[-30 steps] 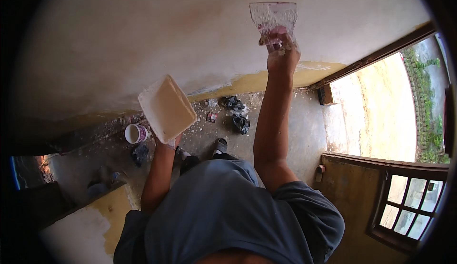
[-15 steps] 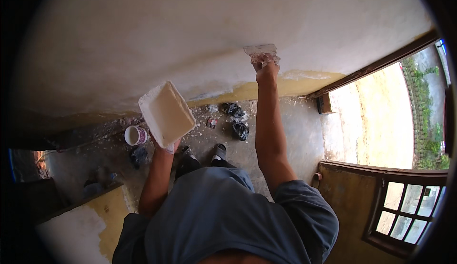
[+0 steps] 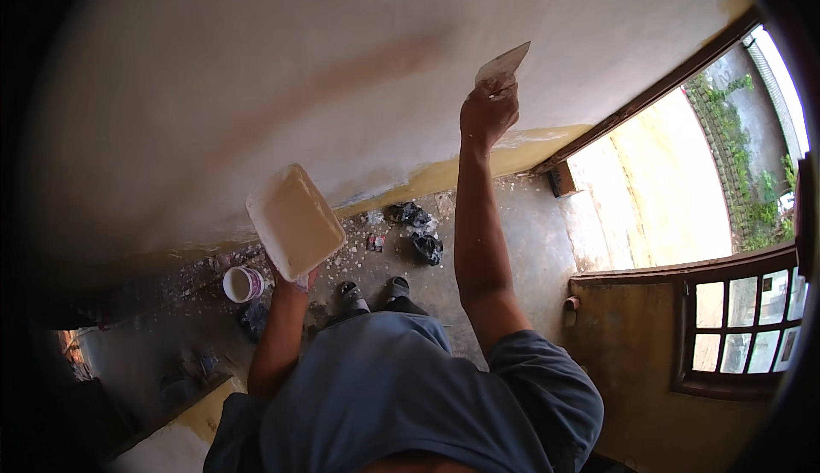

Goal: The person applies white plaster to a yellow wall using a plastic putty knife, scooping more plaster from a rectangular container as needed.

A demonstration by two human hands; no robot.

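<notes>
My left hand [image 3: 295,279] grips the lower end of a shallow white rectangular tray [image 3: 266,224], and most of its fingers are hidden beneath it. Smooth cream-coloured paste, like putty, lies in the tray. Raised at the upper right, my right hand [image 3: 489,117] is closed round a broad, flat scraper [image 3: 504,62]. Its thin blade points up and to the right, close to the whitish wall [image 3: 359,123]; whether it touches cannot be made out. Pale residue marks the right fingers.
A white bucket [image 3: 243,284] stands on the floor at the left. Black plastic bags [image 3: 425,248] and pale crumbs lie near the wall's foot. To the right are a bright doorway [image 3: 653,191] and a barred window [image 3: 743,324]. My sandalled feet [image 3: 352,294] are below.
My right hand has moved up along the wall, and the scraper's blade has turned from nearly level to slanting. The tray stays in my left hand, slightly lower. The whole view has shifted a little.
</notes>
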